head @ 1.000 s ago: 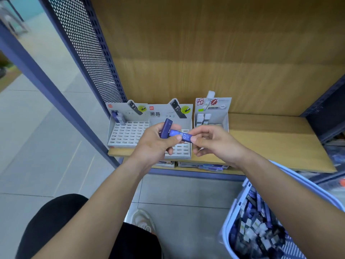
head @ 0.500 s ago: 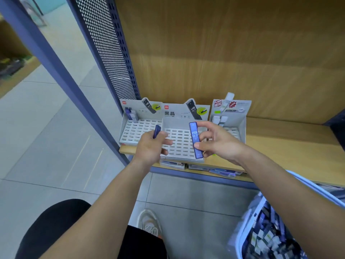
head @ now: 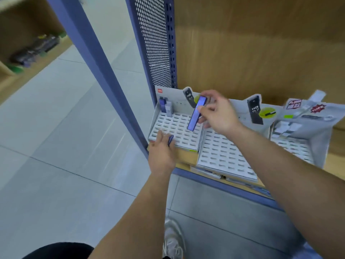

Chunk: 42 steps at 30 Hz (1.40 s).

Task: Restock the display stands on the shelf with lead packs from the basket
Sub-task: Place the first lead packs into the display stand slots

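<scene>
On my feed, the person's right hand (head: 218, 113) is pinching a lead pack (head: 196, 114) between thumb and curled fingers. It is holding the pack over the left display stand (head: 177, 128), at about twelve o'clock from the frame's centre. The lead pack is a slim, flat, blue-violet stick with rounded ends, glossy along one face, any print on it blurred. It is leaning with its top toward one o'clock, its lower end hanging close over the slotted white grid near the stand's right side. I cannot tell whether it is touching a slot.

The left hand (head: 162, 152) is reaching to the near edge of the same stand, at seven o'clock from the lead pack. Its fingers are curling round a second pack (head: 170, 140), darker blue, with only a short end showing beside the knuckles.

A pair of packs (head: 165, 108) is standing upright in the stand's far-left corner, at ten o'clock from the raised one. A middle stand (head: 224, 156) and a right stand (head: 291, 144), both with pale slotted grids and printed backboards, are sitting side by side along the wooden shelf (head: 186, 160), off toward three o'clock. A perforated blue panel (head: 155, 43) is rising at eleven o'clock. A pale shoe (head: 173, 238) is showing on the tiled floor (head: 56, 146) at six o'clock.
</scene>
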### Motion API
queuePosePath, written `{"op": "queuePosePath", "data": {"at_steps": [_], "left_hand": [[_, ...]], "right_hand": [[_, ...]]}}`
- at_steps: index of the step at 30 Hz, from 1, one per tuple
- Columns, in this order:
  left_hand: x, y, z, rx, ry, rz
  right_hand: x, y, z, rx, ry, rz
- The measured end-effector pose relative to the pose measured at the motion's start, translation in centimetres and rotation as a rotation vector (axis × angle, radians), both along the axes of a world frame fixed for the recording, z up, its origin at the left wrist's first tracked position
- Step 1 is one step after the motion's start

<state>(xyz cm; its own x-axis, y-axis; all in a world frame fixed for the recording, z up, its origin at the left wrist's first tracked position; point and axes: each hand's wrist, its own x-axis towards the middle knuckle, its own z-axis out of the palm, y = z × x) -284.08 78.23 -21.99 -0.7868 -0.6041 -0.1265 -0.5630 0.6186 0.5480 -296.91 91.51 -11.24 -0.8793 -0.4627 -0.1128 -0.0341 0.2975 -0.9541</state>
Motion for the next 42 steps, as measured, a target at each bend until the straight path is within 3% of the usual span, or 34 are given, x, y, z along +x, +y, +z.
{"op": "queuePosePath", "data": {"at_steps": [4, 9, 19, 32, 42], "left_hand": [[0.5, -0.1, -1.2, 0.023, 0.103, -0.011], [1.0, -0.9, -0.3, 0.329, 0.209, 0.090], [1.4, -3.0, 0.1, 0.600, 0.301, 0.162], [1.2, -3.1, -0.2, 0.741, 0.349, 0.224], [0.9, -3.1, 0.2, 0.771, 0.345, 0.240]], "right_hand": [[-1.4, -3.9, -1.0, -0.017, 0.063, -0.026], [-2.0, -8.1, -1.4, 0.038, 0.112, 0.033], [-2.7, -13.0, -1.9, 0.263, 0.431, 0.159], [-3.7, -13.4, -3.4, 0.398, 0.669, 0.267], [-3.9, -14.1, -4.2, 0.364, 0.619, 0.189]]}}
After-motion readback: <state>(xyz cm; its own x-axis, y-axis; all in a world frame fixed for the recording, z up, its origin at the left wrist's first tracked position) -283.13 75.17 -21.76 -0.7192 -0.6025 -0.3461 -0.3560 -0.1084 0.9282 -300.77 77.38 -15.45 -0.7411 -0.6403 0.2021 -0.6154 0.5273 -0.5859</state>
